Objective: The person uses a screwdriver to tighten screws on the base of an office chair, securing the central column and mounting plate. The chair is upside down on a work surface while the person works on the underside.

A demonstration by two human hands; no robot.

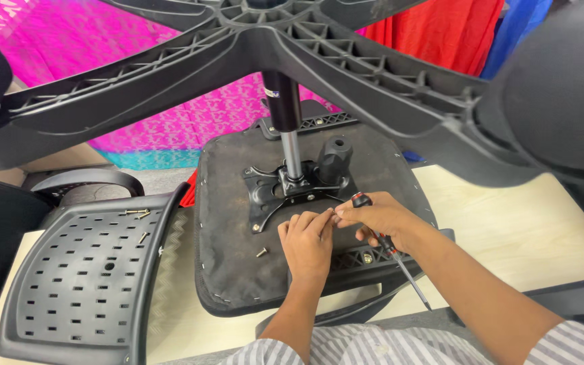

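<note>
While the five-armed chair base is looming across the top of the frame and blocking the upper view, an upturned seat is lying at centre on a pale table. One left hand is resting on the seat, fingertips pinched together at something too small to identify. One right hand is clamping a red-and-black screwdriver, shaft pointing toward lower right. One loose screw is lying left of the hands. One perforated backrest is occupying the lower left, holding several screws.
</note>
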